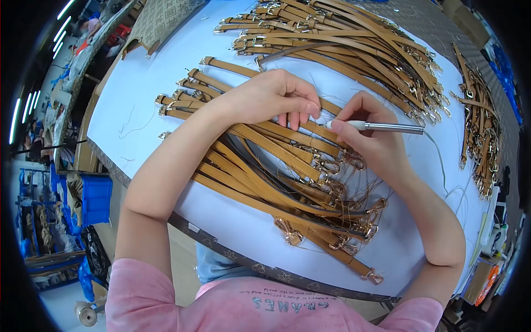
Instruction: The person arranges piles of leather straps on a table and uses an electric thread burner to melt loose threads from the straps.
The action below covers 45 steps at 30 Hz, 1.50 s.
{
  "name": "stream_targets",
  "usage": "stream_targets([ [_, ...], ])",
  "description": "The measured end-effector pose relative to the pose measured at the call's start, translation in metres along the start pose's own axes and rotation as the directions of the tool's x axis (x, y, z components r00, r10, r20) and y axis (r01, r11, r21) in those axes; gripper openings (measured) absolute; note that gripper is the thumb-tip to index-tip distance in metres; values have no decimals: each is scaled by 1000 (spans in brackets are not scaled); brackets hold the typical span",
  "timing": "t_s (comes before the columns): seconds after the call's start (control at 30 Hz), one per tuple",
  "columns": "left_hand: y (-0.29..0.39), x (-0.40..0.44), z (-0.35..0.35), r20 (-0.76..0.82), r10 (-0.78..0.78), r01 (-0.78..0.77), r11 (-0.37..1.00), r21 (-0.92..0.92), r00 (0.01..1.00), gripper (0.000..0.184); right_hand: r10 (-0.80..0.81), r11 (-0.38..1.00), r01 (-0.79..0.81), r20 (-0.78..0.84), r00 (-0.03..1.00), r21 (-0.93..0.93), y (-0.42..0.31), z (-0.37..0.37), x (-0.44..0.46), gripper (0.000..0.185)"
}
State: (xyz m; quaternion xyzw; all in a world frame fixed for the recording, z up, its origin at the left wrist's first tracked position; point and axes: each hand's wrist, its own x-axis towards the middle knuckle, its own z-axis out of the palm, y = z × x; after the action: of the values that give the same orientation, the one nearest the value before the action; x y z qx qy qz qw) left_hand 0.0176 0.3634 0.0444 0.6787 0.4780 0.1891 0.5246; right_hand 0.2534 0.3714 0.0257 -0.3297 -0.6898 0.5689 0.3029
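My left hand [276, 99] is closed above a row of tan leather straps [268, 133]. Its thumb and index finger pinch together, and the other fingers curl down by a strap; whatever lies in the pinch is too small to make out. My right hand [371, 124] grips a white and silver pen-shaped tool [387, 127], its white tip pointing at the left fingertips. Gold buckles sit at the straps' left ends, and metal clasps [329, 165] with loose thread ends hang at their right. More tan straps [243, 171] lie in a pile nearer my body.
A big heap of straps [343, 47] covers the table's far side, and a smaller bundle [480, 119] lies at the right. Under everything spreads white sheeting [138, 110]. A thin cord [441, 160] runs down the right side. Left of the table stands a blue crate [97, 200].
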Motion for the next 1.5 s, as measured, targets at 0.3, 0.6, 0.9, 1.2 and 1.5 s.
stream_targets([
  [0.3,2,2,2,26,23,-22,999,-28,999,22,-14,994,14,2,1000,-109,-2,3,0,19],
  [0.6,1,2,2,-2,-10,9,996,-85,1000,19,-8,989,10,16,1000,-148,-5,3,-1,17],
  [0.9,-2,0,23,-91,349,-291,877,382,933,23,14,927,35,-129,992,373,0,-5,-5,13],
  [1.2,6,-2,11,-53,-32,31,999,-9,998,13,43,997,-41,-28,999,72,-2,3,-6,15],
  [1.5,3,-1,10,-3,10,-10,1000,-3,1000,19,46,998,-47,-12,999,-47,-2,1,-6,19],
])
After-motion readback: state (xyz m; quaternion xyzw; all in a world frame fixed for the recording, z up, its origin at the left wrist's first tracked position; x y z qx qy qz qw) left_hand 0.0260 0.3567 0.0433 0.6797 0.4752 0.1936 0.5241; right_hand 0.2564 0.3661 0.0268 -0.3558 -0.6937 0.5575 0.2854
